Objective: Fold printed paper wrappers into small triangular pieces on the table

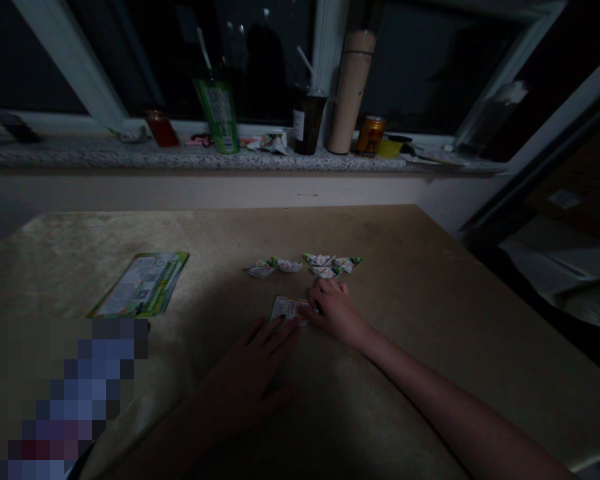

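A small printed paper piece [286, 307] lies flat on the table in front of me. My left hand [253, 363] is stretched out, palm down and in shadow, its fingertips over the paper's near edge. From the right, my right hand [336, 310] has its fingers curled, with the thumb side on the paper's right end. Just beyond that hand sits a group of folded paper triangles [327, 270], green and white with print. To their left are more folded pieces [273, 267], close together.
A flat green printed packet [140, 287] lies on the table's [390, 247] left side. Along the granite windowsill [150, 158] stand a green cup [219, 117], a dark cup [307, 123], a tall beige flask [350, 93], an orange can [370, 137] and a red jar [161, 130].
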Demonstrator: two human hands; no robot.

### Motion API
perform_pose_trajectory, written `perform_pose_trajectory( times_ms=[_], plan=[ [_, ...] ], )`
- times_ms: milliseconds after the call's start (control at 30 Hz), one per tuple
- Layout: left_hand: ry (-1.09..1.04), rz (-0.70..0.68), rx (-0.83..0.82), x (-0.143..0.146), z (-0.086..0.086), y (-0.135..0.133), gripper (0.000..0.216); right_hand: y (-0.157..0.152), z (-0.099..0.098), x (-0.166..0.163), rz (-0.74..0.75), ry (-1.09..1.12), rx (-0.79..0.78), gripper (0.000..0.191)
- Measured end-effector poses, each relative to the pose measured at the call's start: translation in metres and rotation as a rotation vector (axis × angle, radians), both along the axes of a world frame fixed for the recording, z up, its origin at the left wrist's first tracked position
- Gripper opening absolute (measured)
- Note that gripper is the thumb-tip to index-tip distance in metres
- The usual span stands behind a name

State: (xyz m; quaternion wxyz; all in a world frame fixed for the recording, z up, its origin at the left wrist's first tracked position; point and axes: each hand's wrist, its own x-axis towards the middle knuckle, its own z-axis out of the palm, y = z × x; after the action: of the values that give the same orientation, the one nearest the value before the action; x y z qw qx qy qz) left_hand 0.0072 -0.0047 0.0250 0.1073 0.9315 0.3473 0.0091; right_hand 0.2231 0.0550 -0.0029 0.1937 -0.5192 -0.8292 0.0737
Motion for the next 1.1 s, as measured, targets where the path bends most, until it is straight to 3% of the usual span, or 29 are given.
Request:
perform_pose_trajectory(
  times_ms=[300, 500, 767, 1100],
  plan=[
    [-0.033, 0.000, 0.008, -0.001, -0.006, -0.002, 0.076, -0.001, 0.002, 0.001, -0.005, 0.028, -0.013, 0.020],
    [-0.043, 0.008, 0.001, 0.000, -0.005, -0.002, 0.075, 0.004, 0.008, 0.010, 0.077, 0.125, -0.146, 0.028],
    [-0.051, 0.011, 0.036, 0.000, -0.010, -0.003, 0.075, 0.009, 0.011, 0.008, 0.053, 0.143, -0.221, 0.030],
    [-0.025, 0.036, 0.003, 0.007, -0.002, -0.005, 0.071, 0.008, 0.014, 0.007, 0.032, 0.162, -0.256, 0.029]
  ],
)
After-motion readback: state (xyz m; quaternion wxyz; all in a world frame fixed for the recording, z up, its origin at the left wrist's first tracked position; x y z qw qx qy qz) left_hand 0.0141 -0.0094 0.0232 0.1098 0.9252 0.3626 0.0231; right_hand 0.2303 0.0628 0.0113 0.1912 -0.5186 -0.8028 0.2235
